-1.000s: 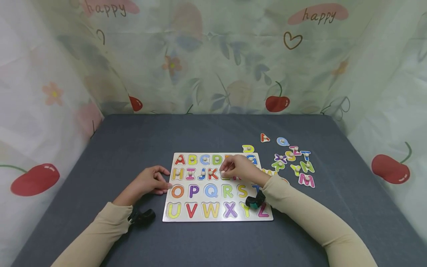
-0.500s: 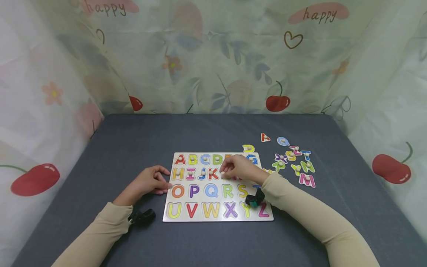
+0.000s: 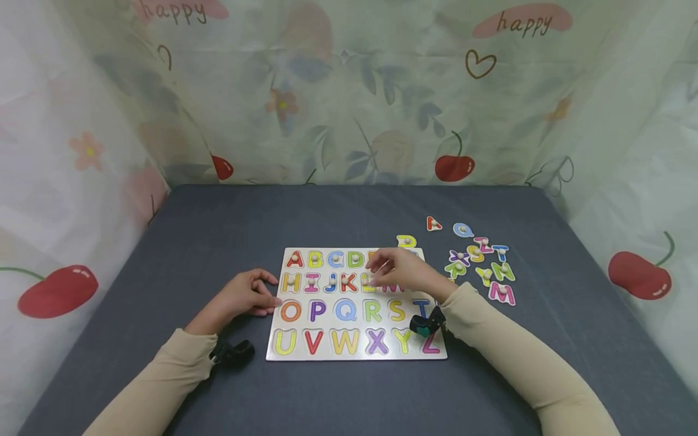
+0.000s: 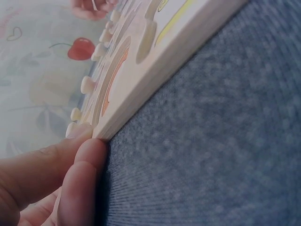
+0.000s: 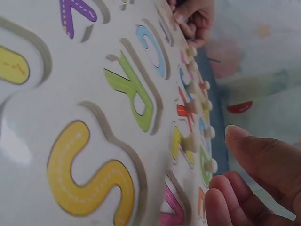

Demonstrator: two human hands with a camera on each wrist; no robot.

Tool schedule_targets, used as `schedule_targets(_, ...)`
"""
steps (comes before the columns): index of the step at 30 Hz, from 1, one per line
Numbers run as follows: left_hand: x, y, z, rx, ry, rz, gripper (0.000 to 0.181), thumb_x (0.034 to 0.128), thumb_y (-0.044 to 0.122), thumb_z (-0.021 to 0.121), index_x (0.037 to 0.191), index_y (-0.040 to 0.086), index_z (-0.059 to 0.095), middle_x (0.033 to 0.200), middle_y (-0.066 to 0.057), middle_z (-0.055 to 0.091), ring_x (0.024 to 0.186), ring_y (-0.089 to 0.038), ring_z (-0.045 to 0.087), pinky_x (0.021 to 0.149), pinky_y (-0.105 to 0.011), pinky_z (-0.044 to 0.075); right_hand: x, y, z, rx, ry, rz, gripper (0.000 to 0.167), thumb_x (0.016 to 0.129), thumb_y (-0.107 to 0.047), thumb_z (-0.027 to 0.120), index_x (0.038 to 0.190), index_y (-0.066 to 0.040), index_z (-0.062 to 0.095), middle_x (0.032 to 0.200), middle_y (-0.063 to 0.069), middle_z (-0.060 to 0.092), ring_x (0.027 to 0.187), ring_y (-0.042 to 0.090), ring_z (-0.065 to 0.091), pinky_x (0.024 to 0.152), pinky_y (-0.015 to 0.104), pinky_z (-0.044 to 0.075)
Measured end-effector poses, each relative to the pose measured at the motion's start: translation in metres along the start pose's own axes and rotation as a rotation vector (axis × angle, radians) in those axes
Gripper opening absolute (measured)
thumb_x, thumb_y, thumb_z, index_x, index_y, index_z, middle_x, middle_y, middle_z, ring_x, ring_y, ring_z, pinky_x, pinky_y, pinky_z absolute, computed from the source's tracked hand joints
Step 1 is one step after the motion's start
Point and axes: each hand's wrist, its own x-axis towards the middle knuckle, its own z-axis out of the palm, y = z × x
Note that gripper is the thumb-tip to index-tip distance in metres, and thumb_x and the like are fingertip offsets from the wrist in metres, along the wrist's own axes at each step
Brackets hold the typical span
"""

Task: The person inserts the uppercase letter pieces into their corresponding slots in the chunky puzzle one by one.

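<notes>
A wooden alphabet puzzle board [image 3: 357, 327] lies on the dark table. At its left edge my left hand [image 3: 248, 294] holds the rim, thumb on top and index finger against the side in the left wrist view. My right hand [image 3: 406, 269] hovers over the board's upper right part. In the right wrist view, a gap shows between its thumb [image 5: 263, 155] and fingers, with nothing held. The yellow L piece [image 3: 366, 283] sits in its slot beside the right fingertips. Knobbed pieces fill the slots from A to D and H to K; the right hand hides some top-row slots.
Several loose letter pieces lie right of and behind the board, among them a pink M [image 3: 501, 293], a green N [image 3: 503, 271], a blue Q [image 3: 463, 230] and a yellow U-shaped piece [image 3: 406, 241]. A printed curtain [image 3: 343, 109] stands behind the table.
My right hand has let go of the L piece's knob and moved slightly right, its fingers spreading. The left hand stays at the board's edge.
</notes>
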Motion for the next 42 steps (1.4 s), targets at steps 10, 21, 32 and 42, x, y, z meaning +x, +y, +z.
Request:
schedule_targets(10, 0.001, 0.000, 0.000, -0.002, -0.005, 0.003, 0.053, 0.0783, 0.010, 0.081, 0.120, -0.001, 0.050, 0.072, -0.003, 0.060, 0.059, -0.009, 0.063, 0.053, -0.024, 0.054, -0.047, 0.022, -0.054, 0.015, 0.191, 0.024, 0.039, 0.090, -0.026, 0.071, 0.123, -0.007, 0.061, 0.119, 0.012, 0.064, 0.104, 0.026, 0.063, 0.088, 0.043, 0.052)
schedule_targets(21, 0.001, -0.002, -0.001, 0.006, -0.006, 0.006, 0.054, 0.0781, 0.011, 0.081, 0.120, -0.001, 0.050, 0.072, -0.003, 0.061, 0.059, -0.009, 0.063, 0.054, -0.025, 0.055, -0.116, 0.069, -0.091, 0.030, 0.416, 0.136, 0.048, 0.094, -0.037, 0.062, 0.127, -0.002, 0.056, 0.122, 0.015, 0.060, 0.096, 0.015, 0.065, 0.079, 0.030, 0.056)
schedule_targets(32, 0.003, -0.002, -0.001, 0.009, 0.000, -0.007, 0.054, 0.0779, 0.011, 0.081, 0.120, 0.000, 0.050, 0.073, -0.003, 0.061, 0.060, -0.010, 0.063, 0.054, -0.024, 0.055, -0.157, 0.113, -0.105, -0.046, 0.422, 0.333, 0.059, 0.093, -0.044, 0.062, 0.133, -0.002, 0.052, 0.132, 0.022, 0.053, 0.085, -0.010, 0.050, 0.081, 0.035, 0.046)
schedule_targets(42, 0.001, 0.000, -0.001, 0.004, -0.001, -0.006, 0.053, 0.0786, 0.010, 0.081, 0.120, -0.001, 0.050, 0.072, -0.003, 0.061, 0.059, -0.009, 0.063, 0.054, -0.024, 0.054, -0.161, 0.129, -0.101, -0.026, 0.343, 0.269, 0.050, 0.090, -0.029, 0.070, 0.125, 0.005, 0.058, 0.098, 0.000, 0.067, 0.074, -0.001, 0.056, 0.062, 0.021, 0.048)
